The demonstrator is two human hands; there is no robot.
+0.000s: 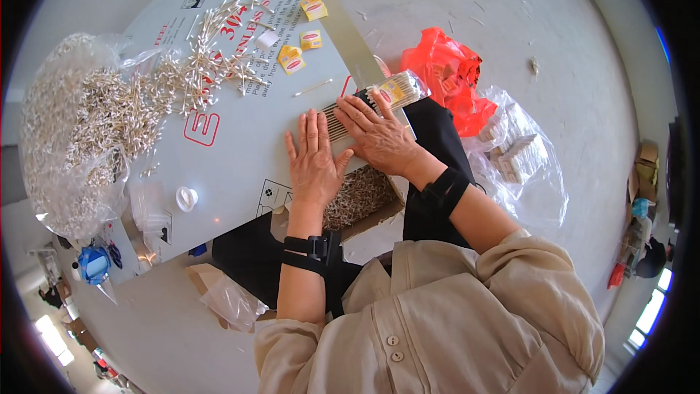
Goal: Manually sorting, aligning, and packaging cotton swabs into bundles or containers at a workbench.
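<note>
Left hand (315, 168) is lying spread beside lined-up swabs (336, 128), right hand (383, 141) spreading over them. Uneven pushing is risking spillage.

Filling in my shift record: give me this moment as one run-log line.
left hand: palm down, beside swab row | right hand: palm down, over swab row | box: holds loose sticks | bag: swabs spilled beside it
</note>
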